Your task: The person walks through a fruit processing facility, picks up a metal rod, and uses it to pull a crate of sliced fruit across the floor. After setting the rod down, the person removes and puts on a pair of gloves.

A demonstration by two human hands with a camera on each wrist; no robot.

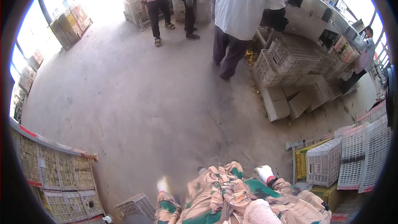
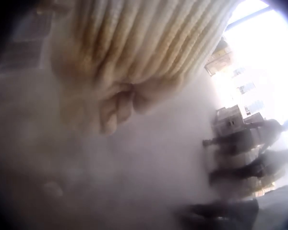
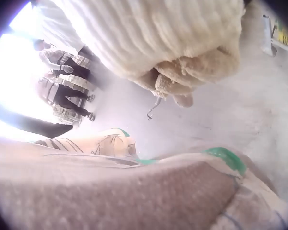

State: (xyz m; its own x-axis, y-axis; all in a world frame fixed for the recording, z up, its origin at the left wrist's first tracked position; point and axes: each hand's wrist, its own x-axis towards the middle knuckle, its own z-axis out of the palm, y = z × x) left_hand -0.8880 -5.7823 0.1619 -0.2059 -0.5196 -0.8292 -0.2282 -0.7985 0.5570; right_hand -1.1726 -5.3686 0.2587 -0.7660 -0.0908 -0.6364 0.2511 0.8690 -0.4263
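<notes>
My right hand (image 1: 264,173), in a white knitted glove, hangs beside my right leg. Its curled fingers (image 3: 175,79) grip a thin metal hook (image 3: 153,109), whose bent end sticks out below them in the right wrist view. The rest of the hook is hidden inside the fist. On the other side my left hand (image 1: 163,184), gloved the same way, hangs low and looks blurred. In the left wrist view its fingers (image 2: 116,108) are loosely curled with nothing between them. Between both hands spreads my tan and green patterned clothing (image 1: 219,191).
Stacked crates (image 1: 58,170) stand near left, and more crates (image 1: 323,161) near right. Ahead, a person in a white shirt (image 1: 244,6) stands by piled crates (image 1: 290,54) and cardboard boxes (image 1: 275,103). Two more people stand farther back. Concrete floor (image 1: 137,99) stretches between.
</notes>
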